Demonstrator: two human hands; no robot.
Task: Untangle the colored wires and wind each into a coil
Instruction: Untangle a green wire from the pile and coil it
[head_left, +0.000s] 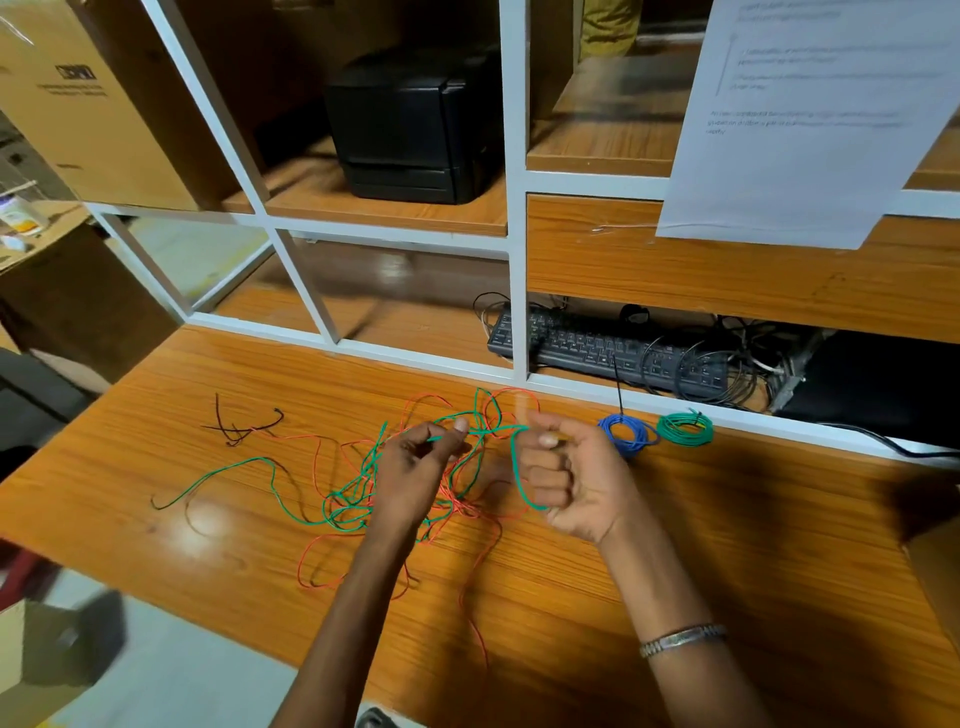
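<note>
A: Worktop (727, 519)?
B: Green wire (343, 506) and orange wire (311, 566) tangled mid-worktop; black wire (234, 428) far left.
A: Hands?
B: Left hand (415, 467) pinches green wire; right hand (571, 483) fist clenched round the same strand.
A: Finished?
B: Blue coil (626, 434), green coil (685, 428), far right, just beside each other.

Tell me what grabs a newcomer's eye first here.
The green-and-red wire tangle sprawled mid-desk, with the left hand and right hand both pinching a green wire above it. Next, the finished blue coil and green coil side by side at the desk's back edge.
</note>
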